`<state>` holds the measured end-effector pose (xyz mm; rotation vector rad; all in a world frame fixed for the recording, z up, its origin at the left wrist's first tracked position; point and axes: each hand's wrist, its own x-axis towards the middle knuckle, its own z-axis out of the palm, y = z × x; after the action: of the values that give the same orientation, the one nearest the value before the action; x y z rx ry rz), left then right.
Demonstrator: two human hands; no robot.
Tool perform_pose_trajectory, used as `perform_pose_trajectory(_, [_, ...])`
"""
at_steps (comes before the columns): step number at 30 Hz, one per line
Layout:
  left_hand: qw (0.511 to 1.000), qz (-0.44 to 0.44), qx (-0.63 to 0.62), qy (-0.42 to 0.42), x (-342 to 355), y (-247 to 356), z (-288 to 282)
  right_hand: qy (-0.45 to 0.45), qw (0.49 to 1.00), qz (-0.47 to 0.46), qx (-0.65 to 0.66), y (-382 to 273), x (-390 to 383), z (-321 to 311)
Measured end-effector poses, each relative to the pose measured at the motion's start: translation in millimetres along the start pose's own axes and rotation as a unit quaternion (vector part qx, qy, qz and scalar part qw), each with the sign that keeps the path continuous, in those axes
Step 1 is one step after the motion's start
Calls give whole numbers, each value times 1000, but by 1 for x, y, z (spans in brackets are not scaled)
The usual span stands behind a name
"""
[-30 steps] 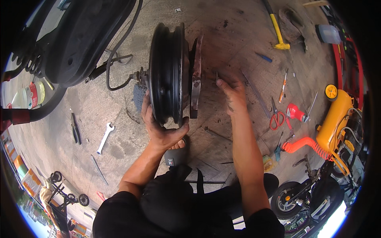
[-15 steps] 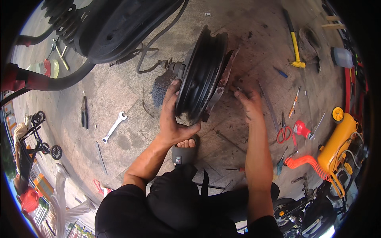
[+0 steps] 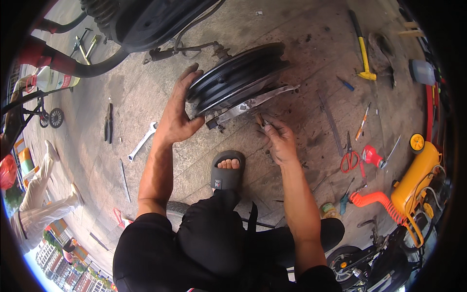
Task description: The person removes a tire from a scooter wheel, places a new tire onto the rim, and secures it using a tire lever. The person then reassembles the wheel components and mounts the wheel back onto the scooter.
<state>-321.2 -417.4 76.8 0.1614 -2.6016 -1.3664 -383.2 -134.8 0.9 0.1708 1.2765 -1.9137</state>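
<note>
A black wheel rim (image 3: pixel 238 73) without a tyre leans at a tilt in front of me. My left hand (image 3: pixel 176 114) grips its left end, fingers over the upper edge and thumb underneath. A grey metal arm (image 3: pixel 250 103) runs along the rim's near side, with a small black block at its left end. Just below this arm, my right hand (image 3: pixel 282 141) is closed, thumb and fingers pinched round a small brownish piece too small to name. A bolt-like axle end (image 3: pixel 221 51) with a cable sticks out on the rim's far side.
Pliers (image 3: pixel 108 124) and a wrench (image 3: pixel 142 141) lie at left. At right lie a yellow hammer (image 3: pixel 362 51), red-handled scissors (image 3: pixel 349 158) and a yellow air tank (image 3: pixel 416 180) with an orange coiled hose. A dark vehicle part (image 3: pixel 151 24) overhangs the upper left.
The rim has turned from nearly upright to a flatter tilt. My left hand has shifted left with its end; my right hand has moved left and nearer. The view has shifted a little.
</note>
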Motion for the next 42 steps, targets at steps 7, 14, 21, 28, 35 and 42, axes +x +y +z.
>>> perform_pose_trajectory(7, [994,-91,-41,-40,3,-9,-24,169,982,-31,-74,-49,11,-35])
perform_pose_trajectory(14, [991,-96,-88,44,3,-20,-19,98,982,-25,-159,-66,16,-49])
perform_pose_trajectory(21, [940,-246,-63,229,-52,-17,13,192,884,-238,-352,-86,38,-16])
perform_pose_trajectory(28, [890,-330,-205,241,-83,-53,76,-111,578,-485,-647,-143,72,85])
perform_pose_trajectory(35, [929,-327,13,174,-87,-50,117,-148,599,-449,-646,-148,82,89])
perform_pose_trajectory(42, [948,-312,-7,57,-68,-22,169,-167,619,-434,-633,-155,90,68])
